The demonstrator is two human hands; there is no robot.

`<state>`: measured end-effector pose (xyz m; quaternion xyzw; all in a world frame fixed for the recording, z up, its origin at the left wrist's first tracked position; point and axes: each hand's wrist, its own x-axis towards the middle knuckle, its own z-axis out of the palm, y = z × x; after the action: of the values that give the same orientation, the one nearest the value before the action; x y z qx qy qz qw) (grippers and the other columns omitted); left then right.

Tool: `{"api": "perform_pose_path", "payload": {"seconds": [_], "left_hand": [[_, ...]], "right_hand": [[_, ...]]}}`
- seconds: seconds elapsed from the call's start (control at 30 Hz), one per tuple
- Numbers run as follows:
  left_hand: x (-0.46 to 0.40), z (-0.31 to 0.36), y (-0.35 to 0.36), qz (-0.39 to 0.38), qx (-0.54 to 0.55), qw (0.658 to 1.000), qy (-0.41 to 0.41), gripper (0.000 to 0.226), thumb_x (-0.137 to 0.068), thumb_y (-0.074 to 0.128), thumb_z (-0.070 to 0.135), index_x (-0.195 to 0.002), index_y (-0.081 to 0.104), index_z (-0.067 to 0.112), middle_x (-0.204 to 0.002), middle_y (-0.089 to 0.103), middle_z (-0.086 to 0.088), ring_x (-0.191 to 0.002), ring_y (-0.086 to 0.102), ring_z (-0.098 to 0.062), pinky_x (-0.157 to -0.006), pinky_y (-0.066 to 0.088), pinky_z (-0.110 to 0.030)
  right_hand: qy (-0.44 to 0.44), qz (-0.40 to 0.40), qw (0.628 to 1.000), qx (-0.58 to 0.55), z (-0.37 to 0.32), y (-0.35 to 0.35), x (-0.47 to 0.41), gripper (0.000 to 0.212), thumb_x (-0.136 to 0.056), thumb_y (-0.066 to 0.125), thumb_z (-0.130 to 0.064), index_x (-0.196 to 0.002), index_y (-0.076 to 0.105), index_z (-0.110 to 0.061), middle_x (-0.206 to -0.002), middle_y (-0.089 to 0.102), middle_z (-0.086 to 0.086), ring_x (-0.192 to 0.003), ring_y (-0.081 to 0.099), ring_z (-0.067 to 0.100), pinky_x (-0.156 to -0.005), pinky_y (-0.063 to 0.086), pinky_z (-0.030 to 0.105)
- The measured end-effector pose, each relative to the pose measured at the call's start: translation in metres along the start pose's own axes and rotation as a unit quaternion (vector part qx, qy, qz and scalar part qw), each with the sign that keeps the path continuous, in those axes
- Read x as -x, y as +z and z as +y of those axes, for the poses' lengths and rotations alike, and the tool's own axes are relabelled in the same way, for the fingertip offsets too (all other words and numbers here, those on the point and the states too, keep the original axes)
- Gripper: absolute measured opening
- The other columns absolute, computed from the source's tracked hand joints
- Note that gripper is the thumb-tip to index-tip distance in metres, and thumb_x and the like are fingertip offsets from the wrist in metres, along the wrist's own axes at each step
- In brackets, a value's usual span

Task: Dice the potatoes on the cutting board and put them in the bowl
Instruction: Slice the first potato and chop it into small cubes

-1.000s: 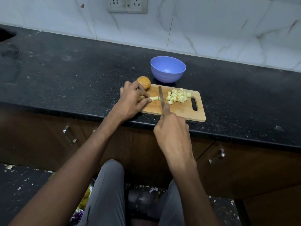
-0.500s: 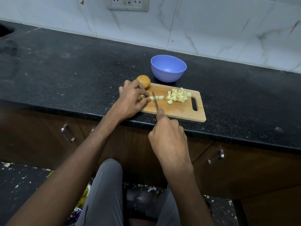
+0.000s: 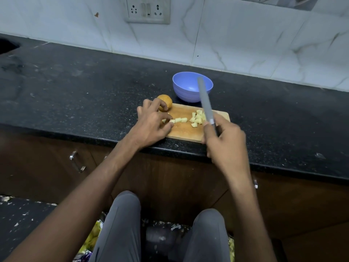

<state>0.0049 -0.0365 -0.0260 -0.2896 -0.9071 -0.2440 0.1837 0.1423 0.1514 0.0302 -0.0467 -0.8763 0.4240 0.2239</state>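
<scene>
Since half a second ago the knife point(image 3: 206, 102) has left the cutting board point(image 3: 186, 129): the right hand point(image 3: 224, 142), fingers curled round its handle, now holds it raised over the board's right end, blade pointing toward the blue bowl point(image 3: 186, 87) just behind the board. The left hand point(image 3: 151, 125) remains at the board's left end, fingertips pinching the row of cut potato pieces point(image 3: 178, 120). The diced pile point(image 3: 198, 117) lies right of centre on the board, and the whole potato point(image 3: 166, 104) sits at its back-left corner.

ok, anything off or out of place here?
Mostly tidy. The whole potato sits off the cutting board, on the counter at its corner. Peelings and scraps litter the floor.
</scene>
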Motion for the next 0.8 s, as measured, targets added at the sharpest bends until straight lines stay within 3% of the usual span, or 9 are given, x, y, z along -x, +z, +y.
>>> {"api": "perform_pose_path", "payload": {"seconds": [0.1,0.23,0.4,0.47,0.53,0.67,0.8], "left_hand": [[-0.005,0.004,-0.001,0.002,0.0,1.0,-0.002,0.023,-0.093,0.07,0.036,-0.103,0.08,0.019,-0.118,0.044,0.003,-0.112,0.032,-0.02,-0.089,0.024,-0.039],[-0.01,0.012,-0.003,-0.011,0.004,1.0,-0.013,0.021,-0.09,0.073,0.037,-0.1,0.08,0.019,-0.114,0.042,0.003,-0.113,0.034,-0.02,-0.091,0.027,-0.039],[-0.013,0.018,0.001,-0.027,0.022,0.999,-0.019,0.043,-0.089,0.075,0.037,-0.121,0.071,0.008,-0.12,0.053,-0.004,-0.107,0.043,-0.017,-0.097,0.041,-0.038],[-0.018,0.022,0.0,-0.032,0.032,0.999,-0.013,0.052,-0.089,0.077,0.035,-0.128,0.066,0.003,-0.119,0.057,-0.006,-0.094,0.049,-0.013,-0.09,0.047,-0.03],[-0.024,0.03,0.0,-0.041,0.029,0.999,-0.013,0.052,-0.089,0.076,0.033,-0.131,0.064,0.003,-0.117,0.06,-0.008,-0.09,0.053,-0.015,-0.086,0.049,-0.031],[-0.034,0.046,0.006,-0.095,-0.008,0.995,-0.035,0.041,-0.095,0.07,0.023,-0.132,0.065,0.005,-0.125,0.061,-0.013,-0.112,0.059,-0.026,-0.096,0.046,-0.034],[-0.043,0.055,0.006,-0.109,-0.032,0.992,-0.047,0.031,-0.096,0.063,0.015,-0.127,0.069,0.013,-0.123,0.058,-0.009,-0.112,0.057,-0.023,-0.096,0.044,-0.03]], "right_hand": [[-0.02,0.06,0.995,-0.081,0.014,-0.005,-0.03,0.019,-0.106,0.056,-0.025,-0.116,0.071,-0.03,-0.067,0.065,0.002,-0.046,0.055,0.012,-0.045,0.046,0.031],[0.007,0.068,0.989,-0.13,0.042,0.011,-0.059,0.013,-0.106,0.057,-0.025,-0.107,0.07,-0.023,-0.068,0.065,0.005,-0.042,0.051,0.018,-0.042,0.041,0.026],[0.051,0.047,0.986,-0.151,0.066,0.024,-0.062,0.017,-0.107,0.057,-0.028,-0.115,0.07,-0.021,-0.07,0.068,0.005,-0.046,0.052,0.019,-0.043,0.043,0.028],[0.048,0.049,0.984,-0.162,0.067,0.022,-0.061,0.017,-0.107,0.056,-0.028,-0.115,0.07,-0.021,-0.069,0.067,0.003,-0.046,0.052,0.019,-0.041,0.041,0.027],[0.048,0.051,0.98,-0.185,0.067,0.022,-0.06,0.017,-0.107,0.056,-0.029,-0.116,0.069,-0.025,-0.07,0.067,0.003,-0.046,0.051,0.018,-0.04,0.041,0.027],[0.066,0.058,0.966,-0.242,0.071,0.021,-0.06,0.018,-0.109,0.054,-0.03,-0.118,0.069,-0.027,-0.071,0.066,0.003,-0.044,0.05,0.015,-0.037,0.038,0.024],[0.073,0.056,0.962,-0.258,0.071,0.021,-0.06,0.017,-0.109,0.053,-0.029,-0.119,0.068,-0.028,-0.07,0.066,0.002,-0.044,0.049,0.014,-0.037,0.037,0.024]]}}
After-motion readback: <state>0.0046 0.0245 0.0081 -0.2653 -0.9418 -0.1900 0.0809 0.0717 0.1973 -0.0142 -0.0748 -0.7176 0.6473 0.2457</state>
